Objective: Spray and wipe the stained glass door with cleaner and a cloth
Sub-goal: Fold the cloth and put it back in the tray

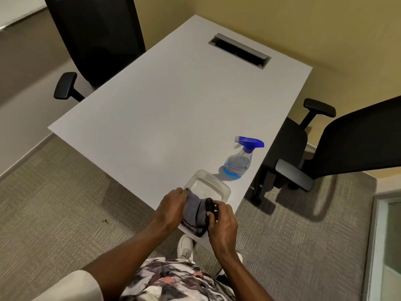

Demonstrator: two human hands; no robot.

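Both hands, left (173,205) and right (221,220), gripped a folded grey cloth (196,211) over a clear plastic container (208,185), a blue-capped spray bottle (240,159) standing nearby on the table (152,105).

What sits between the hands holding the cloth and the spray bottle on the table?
In the head view, only the far end of a clear plastic container lies between the cloth and the spray bottle.

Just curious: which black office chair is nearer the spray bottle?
The black office chair right of the white table; the clear blue-topped spray bottle stands at that edge.
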